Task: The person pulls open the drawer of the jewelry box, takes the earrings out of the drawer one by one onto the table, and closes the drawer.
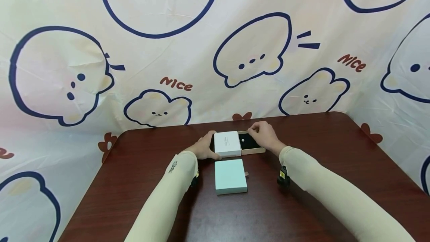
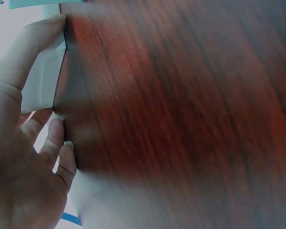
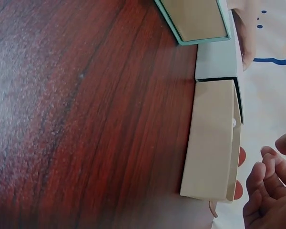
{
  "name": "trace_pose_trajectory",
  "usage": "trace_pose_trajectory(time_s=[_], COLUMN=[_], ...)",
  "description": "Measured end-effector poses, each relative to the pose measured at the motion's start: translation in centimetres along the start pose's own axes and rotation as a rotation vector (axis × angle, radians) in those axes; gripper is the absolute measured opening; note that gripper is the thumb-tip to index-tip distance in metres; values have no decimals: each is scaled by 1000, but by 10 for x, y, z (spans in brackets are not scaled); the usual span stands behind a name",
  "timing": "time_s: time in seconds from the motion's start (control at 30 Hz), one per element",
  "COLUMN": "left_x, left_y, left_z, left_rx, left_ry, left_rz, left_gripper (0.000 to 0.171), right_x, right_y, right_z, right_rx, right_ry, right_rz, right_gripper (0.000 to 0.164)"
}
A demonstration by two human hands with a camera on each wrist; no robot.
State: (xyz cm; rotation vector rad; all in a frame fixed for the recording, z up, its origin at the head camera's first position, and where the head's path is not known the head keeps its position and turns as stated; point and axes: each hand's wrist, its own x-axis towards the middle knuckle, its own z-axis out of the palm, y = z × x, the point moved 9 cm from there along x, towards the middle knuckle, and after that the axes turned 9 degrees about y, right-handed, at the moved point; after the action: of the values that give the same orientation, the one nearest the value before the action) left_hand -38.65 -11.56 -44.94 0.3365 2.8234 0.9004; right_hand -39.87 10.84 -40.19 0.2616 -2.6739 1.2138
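Observation:
A white box [image 1: 227, 143] with small lettering lies near the table's far side. My left hand [image 1: 202, 147] holds its left end, the thumb [image 2: 45, 36] along the front and the fingers behind. A beige drawer [image 3: 209, 138] with a black lining [image 1: 248, 143] is slid out of its right end. One small white bead, like a pearl stud [image 1: 243, 140], sits in the lining. Over the drawer's right part is my right hand [image 1: 263, 134], its fingers bent; whether they pinch something small is not visible. From the right wrist they appear beside and above the drawer.
A mint-green box [image 1: 230, 176] lies in front of the white one, a small tab [image 1: 246, 173] at its right side. The dark wooden table [image 1: 134, 182] extends around them. A patterned cloth [image 1: 201, 59] hangs behind the table's far edge.

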Motion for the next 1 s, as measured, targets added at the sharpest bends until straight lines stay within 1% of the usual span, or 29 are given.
trace_pose_trajectory(time_s=[0.33,0.6,0.8,1.0], left_x=[-4,-2,-3,-3], left_y=[4,1,3,1], left_z=[-2,-1,-2,0], left_rx=[-10,12,2,6], left_ry=[-10,-13,-13,-9], left_rz=[16,8,15,5], left_gripper=[104,102,104,103], right_x=[-1,-1,-1,-2], right_y=[-4,-8,-8,-8], right_z=[10,14,19,24], right_rx=[-46,-76,-83,-97], right_ry=[-48,-75,-92,-99], right_rz=[-6,-16,-23,-27], right_gripper=[23,22,21,18])
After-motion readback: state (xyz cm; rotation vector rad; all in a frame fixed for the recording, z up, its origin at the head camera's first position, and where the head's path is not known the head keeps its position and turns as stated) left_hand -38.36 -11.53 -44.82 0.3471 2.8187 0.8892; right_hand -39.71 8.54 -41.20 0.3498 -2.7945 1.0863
